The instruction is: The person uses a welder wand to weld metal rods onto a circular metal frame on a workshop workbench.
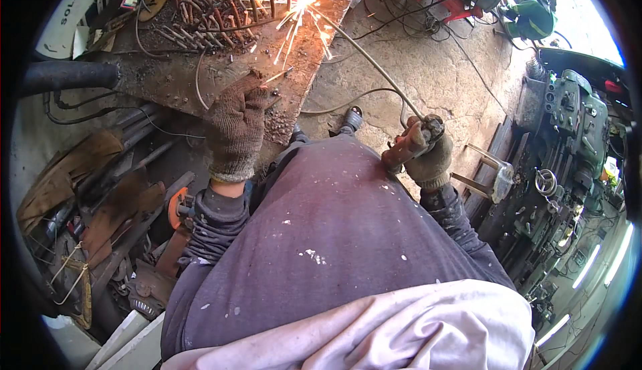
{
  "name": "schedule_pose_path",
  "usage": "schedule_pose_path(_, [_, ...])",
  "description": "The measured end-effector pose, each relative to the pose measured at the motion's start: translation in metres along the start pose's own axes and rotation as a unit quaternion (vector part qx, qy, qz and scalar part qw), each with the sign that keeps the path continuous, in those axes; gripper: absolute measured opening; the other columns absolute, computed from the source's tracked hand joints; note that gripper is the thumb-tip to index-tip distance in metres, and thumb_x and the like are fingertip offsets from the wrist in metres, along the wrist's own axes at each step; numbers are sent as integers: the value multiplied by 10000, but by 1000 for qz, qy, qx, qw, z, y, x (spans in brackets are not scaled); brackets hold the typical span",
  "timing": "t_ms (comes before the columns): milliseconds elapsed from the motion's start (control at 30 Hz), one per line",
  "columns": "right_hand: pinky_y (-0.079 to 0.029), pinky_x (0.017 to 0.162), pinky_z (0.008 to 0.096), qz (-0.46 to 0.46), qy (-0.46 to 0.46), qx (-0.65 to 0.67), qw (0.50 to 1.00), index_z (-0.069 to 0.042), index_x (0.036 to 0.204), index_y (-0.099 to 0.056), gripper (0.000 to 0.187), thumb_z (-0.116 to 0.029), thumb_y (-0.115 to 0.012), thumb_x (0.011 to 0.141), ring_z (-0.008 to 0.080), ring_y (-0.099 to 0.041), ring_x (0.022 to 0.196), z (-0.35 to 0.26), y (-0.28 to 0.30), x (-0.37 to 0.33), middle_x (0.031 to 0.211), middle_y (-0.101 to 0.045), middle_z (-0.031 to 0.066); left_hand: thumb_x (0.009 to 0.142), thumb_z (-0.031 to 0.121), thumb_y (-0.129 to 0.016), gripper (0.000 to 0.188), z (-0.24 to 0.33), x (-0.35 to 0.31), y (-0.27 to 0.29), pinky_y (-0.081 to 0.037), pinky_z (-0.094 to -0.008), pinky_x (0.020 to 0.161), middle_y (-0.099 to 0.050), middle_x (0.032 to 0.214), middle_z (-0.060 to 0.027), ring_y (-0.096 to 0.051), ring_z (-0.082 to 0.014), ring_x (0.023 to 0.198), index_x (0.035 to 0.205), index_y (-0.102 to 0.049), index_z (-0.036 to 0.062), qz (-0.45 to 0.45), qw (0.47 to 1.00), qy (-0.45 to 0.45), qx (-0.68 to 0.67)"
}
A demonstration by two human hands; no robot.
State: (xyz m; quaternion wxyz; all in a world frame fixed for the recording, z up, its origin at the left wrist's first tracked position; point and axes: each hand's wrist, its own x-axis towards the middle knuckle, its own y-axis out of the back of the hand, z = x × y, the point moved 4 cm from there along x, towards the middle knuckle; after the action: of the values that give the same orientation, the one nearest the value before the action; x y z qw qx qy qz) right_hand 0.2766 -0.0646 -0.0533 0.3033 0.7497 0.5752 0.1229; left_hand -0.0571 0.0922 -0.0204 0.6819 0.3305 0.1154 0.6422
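The left hand, in a brown knit glove, lies palm down on the rusty steel counter, fingers spread a little and flat against the plate; a thin metal piece shows at its fingertips, though whether the fingers pinch it is hard to tell from here. The right hand, gloved the same way, is closed tight around the reddish handle of a welding electrode holder, held out to the side of the counter, above the concrete floor. From the holder 1 long electrode rod runs up and to the left, its tip meeting the counter at a bright burst of sparks near the far edge. Just beyond the left hand a heap of bent steel rod pieces rests on the counter. A thin cable curls over the floor between the counter and the right hand. The person's dark trouser leg, flecked with pale spots, fills the middle, with a shoe showing at the counter's near corner. A grey-green machine tool stands to the right, and scrap metal and tools pile up at lower left.
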Motion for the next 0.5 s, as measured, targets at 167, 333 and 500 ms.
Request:
schedule_pose_path(167, [-579, 846, 476, -7, 3, 2, 1000, 14, 1212, -568, 553, -472, -555, 950, 357, -701, 885, 16, 2, 1, 1058, -659, 157, 967, 68, -590, 192, 1, -1, 2, -545, -367, 916, -726, 1109, -152, -702, -293, 1026, 1117, -702, 22, -23, 999, 6, 39])
schedule_pose_path(333, [-576, 818, 484, -2, -27, 62, 998, -22, 1205, -586, 470, -430, -517, 983, 343, -698, 864, 25, 2, 2, 1035, -666, 145, 950, 198, -685, 208, -4, -2, -3, -558, -379, 869, -737, 1056, -160, -714, -312, 987, 1074, -727, 37, 26, 1000, 4, -16])
schedule_pose_path(500, [-571, 790, 470, 46, 0, 46, 998, -96, 1122, -605, 318, -372, -496, 1006, 307, -681, 801, 3, 0, 4, 918, -663, 107, 951, 217, -693, 232, 2, 0, -1, -556, -370, 876, -742, 1065, -152, -719, -288, 986, 1078, -730, 27, 3, 1000, 27, 12])
